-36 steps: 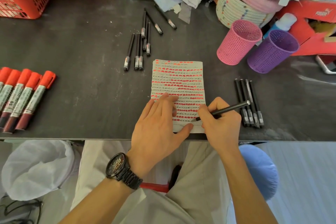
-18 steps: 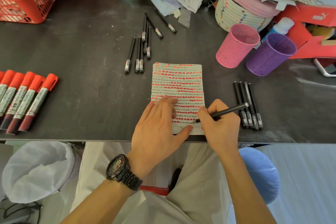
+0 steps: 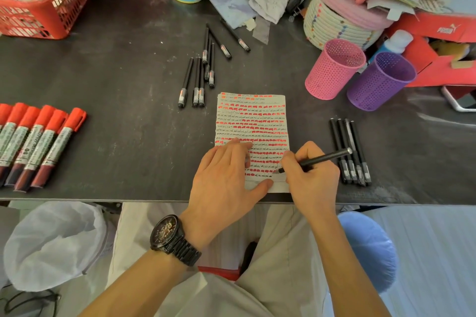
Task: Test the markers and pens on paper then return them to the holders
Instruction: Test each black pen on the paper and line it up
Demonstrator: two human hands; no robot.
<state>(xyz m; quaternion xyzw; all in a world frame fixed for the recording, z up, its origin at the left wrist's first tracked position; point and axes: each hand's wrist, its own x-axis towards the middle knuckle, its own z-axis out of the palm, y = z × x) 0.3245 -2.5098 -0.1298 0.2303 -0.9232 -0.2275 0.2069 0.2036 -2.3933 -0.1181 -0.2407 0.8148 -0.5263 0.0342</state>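
While our left hand (image 3: 226,177) lies flat, fingers straight, pinning the paper (image 3: 252,121) at the near edge of the desk (image 3: 128,85), our right hand (image 3: 309,177) pinches a black pen (image 3: 322,159), its tip on the sheet's last lines. If that pressure slackens, the stroke could drag the paper off the edge. Our right wrist might also scatter the row of pens (image 3: 350,152) just beside it.
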